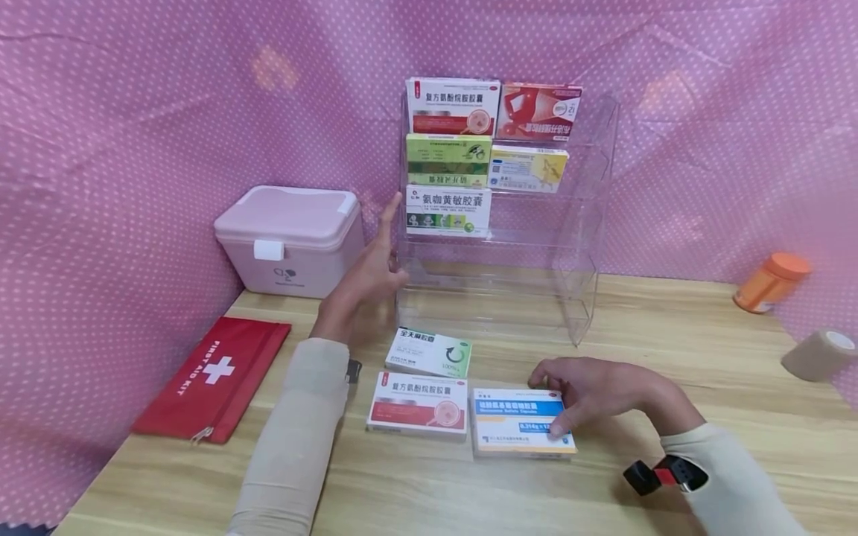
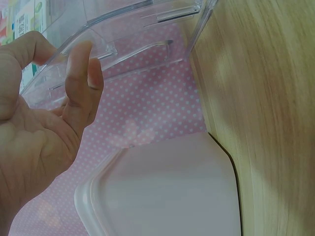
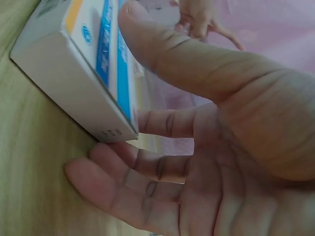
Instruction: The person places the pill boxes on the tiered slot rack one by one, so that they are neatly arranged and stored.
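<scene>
My left hand (image 1: pixel 367 279) is at the left side of a clear acrylic display rack (image 1: pixel 516 283), its index finger stretched up along the rack's side edge. In the left wrist view, the bent fingers (image 2: pixel 81 81) overlap the clear side panel. My right hand (image 1: pixel 596 391) holds a blue-and-white medicine box (image 1: pixel 512 439) by its right end, thumb on the top face and fingers along the side. Left of that box lie a red-and-white medicine box (image 1: pixel 409 413) and, behind it, a white-and-green medicine box (image 1: pixel 422 353).
Several medicine boxes, including a green one (image 1: pixel 445 160), stand in the rack's upper tiers. A pink lidded box (image 1: pixel 295 253) and a red first aid pouch (image 1: pixel 208 380) are at left. An orange bottle (image 1: pixel 771 283) and a grey-brown cylinder (image 1: pixel 814 357) lie at right.
</scene>
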### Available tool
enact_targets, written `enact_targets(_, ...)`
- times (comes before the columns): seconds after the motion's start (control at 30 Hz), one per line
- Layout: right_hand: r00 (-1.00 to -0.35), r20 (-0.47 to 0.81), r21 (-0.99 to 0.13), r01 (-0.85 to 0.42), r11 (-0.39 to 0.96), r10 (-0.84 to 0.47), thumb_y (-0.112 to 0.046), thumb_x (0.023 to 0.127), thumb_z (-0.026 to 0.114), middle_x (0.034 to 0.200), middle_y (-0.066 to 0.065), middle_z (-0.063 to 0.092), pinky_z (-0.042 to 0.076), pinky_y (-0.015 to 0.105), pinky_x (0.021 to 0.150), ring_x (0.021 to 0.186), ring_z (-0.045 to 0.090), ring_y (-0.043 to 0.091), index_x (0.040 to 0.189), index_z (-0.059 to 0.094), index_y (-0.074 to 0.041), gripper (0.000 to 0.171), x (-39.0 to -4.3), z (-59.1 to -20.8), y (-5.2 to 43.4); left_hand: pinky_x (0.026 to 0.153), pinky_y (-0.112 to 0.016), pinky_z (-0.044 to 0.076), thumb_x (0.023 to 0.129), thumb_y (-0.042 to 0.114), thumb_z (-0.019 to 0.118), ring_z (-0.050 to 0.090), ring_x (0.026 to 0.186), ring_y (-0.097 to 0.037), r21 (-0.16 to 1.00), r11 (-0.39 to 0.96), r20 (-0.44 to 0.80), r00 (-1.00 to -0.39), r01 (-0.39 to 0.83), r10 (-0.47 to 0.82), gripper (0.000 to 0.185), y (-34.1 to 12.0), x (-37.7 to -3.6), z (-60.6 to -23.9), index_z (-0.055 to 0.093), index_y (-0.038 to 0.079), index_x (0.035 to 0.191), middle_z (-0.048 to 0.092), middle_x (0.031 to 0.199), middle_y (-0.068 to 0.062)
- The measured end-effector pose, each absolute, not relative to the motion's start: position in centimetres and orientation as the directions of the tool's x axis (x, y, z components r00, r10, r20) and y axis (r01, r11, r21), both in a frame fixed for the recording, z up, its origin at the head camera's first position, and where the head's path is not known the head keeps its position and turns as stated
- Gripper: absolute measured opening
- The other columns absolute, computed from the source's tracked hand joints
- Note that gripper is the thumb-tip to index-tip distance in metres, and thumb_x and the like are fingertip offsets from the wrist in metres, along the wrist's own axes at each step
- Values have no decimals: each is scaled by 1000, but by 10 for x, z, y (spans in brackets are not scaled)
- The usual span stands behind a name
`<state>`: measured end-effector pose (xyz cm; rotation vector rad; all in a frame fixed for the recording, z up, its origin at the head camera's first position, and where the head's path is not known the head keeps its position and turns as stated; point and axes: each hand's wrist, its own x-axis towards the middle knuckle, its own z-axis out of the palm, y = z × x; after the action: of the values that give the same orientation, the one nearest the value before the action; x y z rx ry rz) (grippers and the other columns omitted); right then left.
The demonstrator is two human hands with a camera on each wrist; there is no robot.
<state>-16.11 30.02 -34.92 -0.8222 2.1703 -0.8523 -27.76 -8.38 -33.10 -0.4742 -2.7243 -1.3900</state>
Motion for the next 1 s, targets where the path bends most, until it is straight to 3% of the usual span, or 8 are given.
enact_targets(0.23,-614,-375,-698,-307,647,-695,-26,80,95,109,9,62,52,24,80,93,60,19,134,58,-3,69,-160,-349,292,63,-34,56,85,-11,70,56,76,-25,785,554,167,-955,279,244,139,-85,-279,-329,-18,71,157,33,172,-26)
enact_targets(0.47,-639,-384,-678,-295,673,-666,-25,79,95,110,6,63,49,23,79,95,57,19,126,61,-7,61,-160,-349,289,62,-32,55,86,-11,69,56,75,-25,781,562,160,-957,272,241,140,-86,-280,-329,-19,70,157,39,166,-30)
enact_targets(1.0,-629,-351,-649,-371,665,-693,-34,79,94,109,2,58,46,22,79,93,53,14,123,62,-12,58,-157,-350,294,65,-33,57,86,-12,69,58,80,-26,800,544,140,-960,254,242,140,-83,-279,-329,-18,73,156,34,171,-27)
